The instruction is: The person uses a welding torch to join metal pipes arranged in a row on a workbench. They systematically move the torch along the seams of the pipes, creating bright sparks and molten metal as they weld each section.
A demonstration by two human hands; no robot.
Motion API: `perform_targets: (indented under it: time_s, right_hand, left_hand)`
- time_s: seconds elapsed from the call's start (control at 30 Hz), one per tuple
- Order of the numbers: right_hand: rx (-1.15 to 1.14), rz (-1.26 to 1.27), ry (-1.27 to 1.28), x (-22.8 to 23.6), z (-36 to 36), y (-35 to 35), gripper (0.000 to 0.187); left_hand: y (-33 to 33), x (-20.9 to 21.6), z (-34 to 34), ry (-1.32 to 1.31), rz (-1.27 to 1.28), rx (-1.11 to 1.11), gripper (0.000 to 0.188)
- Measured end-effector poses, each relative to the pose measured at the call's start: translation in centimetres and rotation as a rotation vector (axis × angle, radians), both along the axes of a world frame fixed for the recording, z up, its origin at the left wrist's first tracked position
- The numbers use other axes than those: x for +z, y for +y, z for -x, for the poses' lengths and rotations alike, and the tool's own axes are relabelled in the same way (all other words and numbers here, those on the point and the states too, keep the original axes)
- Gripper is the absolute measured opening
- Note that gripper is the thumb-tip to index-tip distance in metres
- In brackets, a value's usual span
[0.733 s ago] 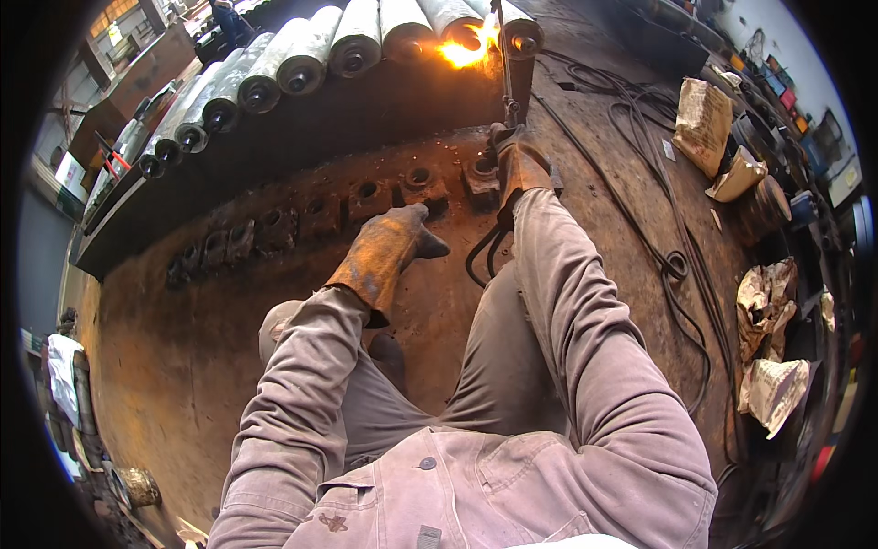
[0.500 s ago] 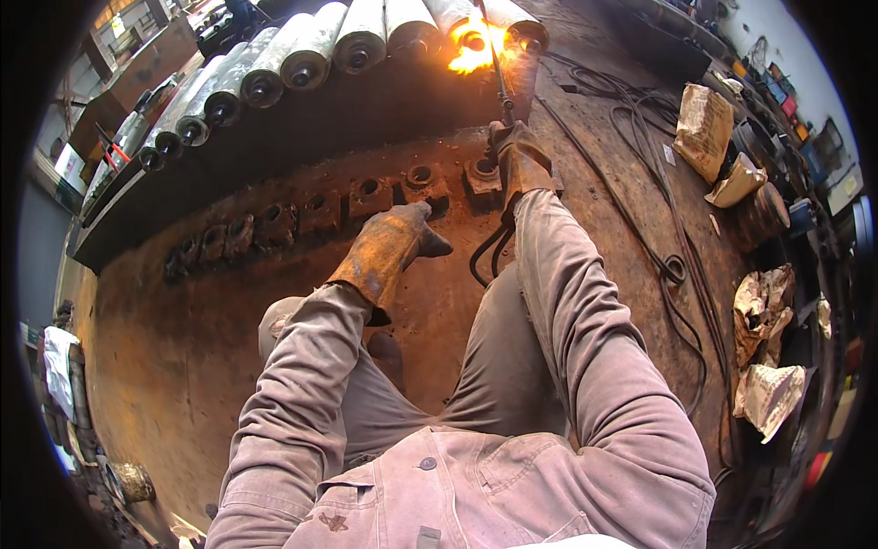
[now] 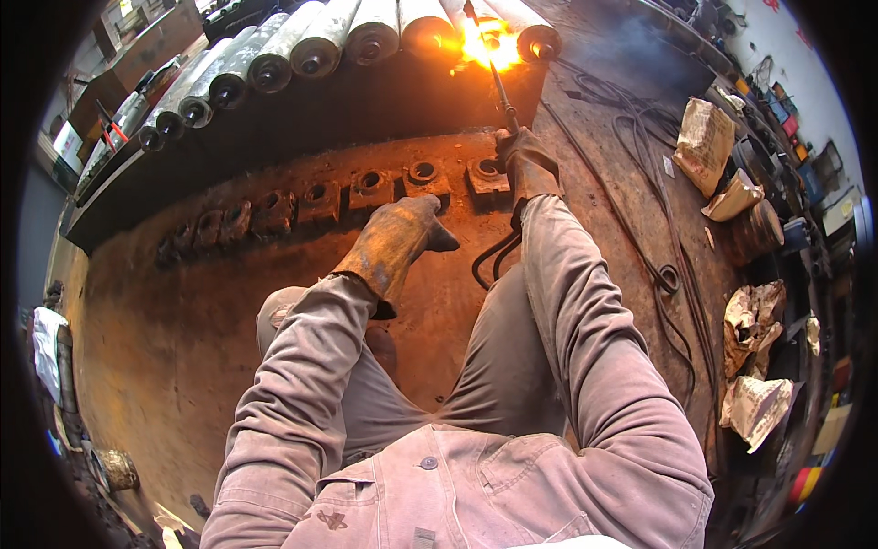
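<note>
My right hand [image 3: 528, 165], in a dark work glove, is closed round the handle of a gas torch [image 3: 505, 102]. The torch points away from me, and its bright orange flame [image 3: 490, 44] plays on the end of the second roller from the right. Nearer to me, my left hand [image 3: 398, 242], in a worn tan leather glove, hovers with its thumb apart and nothing visible in it. Its fingertips come close to a square steel block with a round hole [image 3: 422, 188]. The flame's glare hides the heated roller end.
Several grey rollers [image 3: 315, 46] lie side by side above a dark upright plate [image 3: 302, 114]. A row of holed blocks [image 3: 273, 210] stands on the rusty steel surface [image 3: 183, 339]. Hoses [image 3: 631, 210] snake along the right, beside torn brown paper sacks [image 3: 704, 146].
The view has shifted slightly, and the rollers sit a little farther right in it. The flame looks broader on the roller end. Both hands keep nearly the same pose.
</note>
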State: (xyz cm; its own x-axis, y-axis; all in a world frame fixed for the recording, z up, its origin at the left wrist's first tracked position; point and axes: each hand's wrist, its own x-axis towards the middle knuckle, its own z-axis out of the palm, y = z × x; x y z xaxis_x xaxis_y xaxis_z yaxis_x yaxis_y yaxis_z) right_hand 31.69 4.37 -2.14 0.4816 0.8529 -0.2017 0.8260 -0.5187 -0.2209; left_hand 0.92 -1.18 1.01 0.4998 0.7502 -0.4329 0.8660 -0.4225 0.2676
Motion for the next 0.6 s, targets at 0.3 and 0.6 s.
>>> perform_targets:
  time_s: [0.3, 0.6]
  right_hand:
    - [0.51, 0.351, -0.834, -6.0, 0.6, 1.3, 0.045]
    - [0.167, -0.451, -0.297, -15.9, -4.6, 0.0, 0.044]
  left_hand:
    - [0.4, -0.1, 1.3, 0.059, -0.004, 0.066, 0.103]
    - [0.2, -0.1, 1.4, -0.029, 0.022, 0.053, 0.101]
